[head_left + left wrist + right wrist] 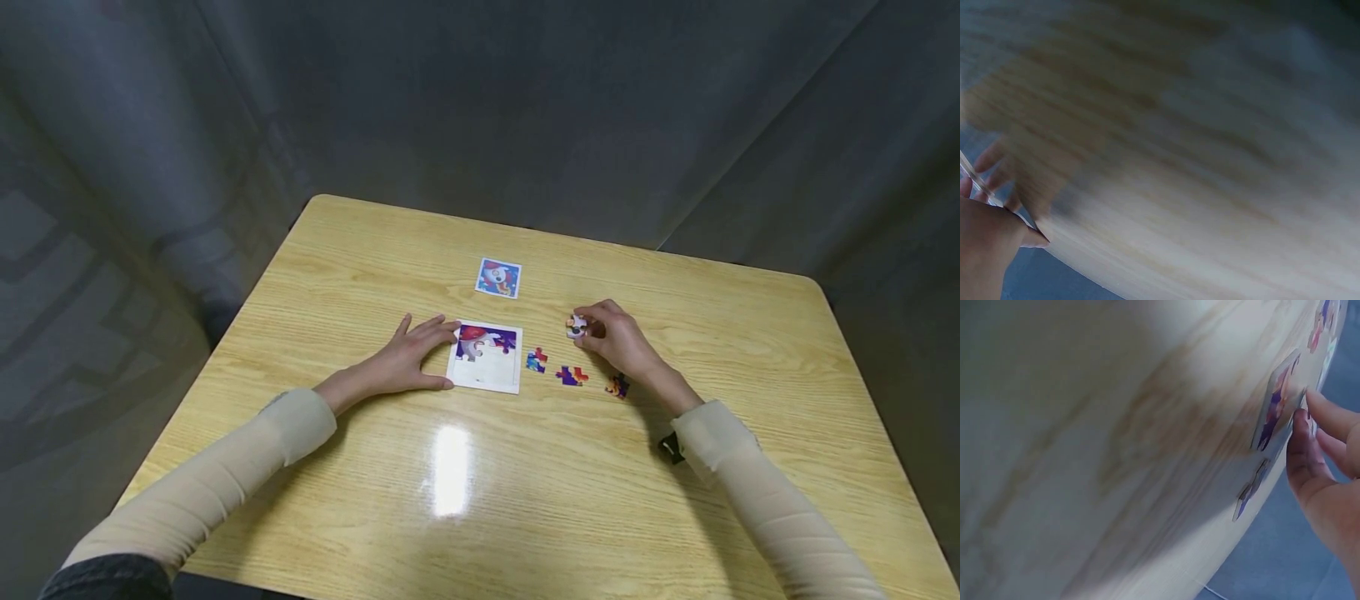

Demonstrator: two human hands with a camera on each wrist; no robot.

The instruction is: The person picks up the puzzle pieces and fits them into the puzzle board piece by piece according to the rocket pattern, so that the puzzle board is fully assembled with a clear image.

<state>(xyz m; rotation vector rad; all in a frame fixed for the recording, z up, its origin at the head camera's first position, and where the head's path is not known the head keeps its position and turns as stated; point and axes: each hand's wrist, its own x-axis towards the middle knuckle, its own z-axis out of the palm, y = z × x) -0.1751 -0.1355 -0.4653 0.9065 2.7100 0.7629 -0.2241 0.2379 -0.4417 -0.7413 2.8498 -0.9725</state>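
Note:
A white puzzle tray lies on the table, with several joined pieces filling its upper part. My left hand is spread at its left side, thumb and fingertips touching the edge. The left wrist view catches this hand at its left border. A puzzle piece is pinched between the thumb and fingers of my right hand, right of the tray. In the right wrist view the right hand largely hides that piece. Loose pieces lie nearby: one blue and red, one purple and red, one dark orange.
Behind the tray lies a small picture card of a white-faced figure. The wooden table has rounded back corners, with grey curtains around it. A small black object shows by the right sleeve.

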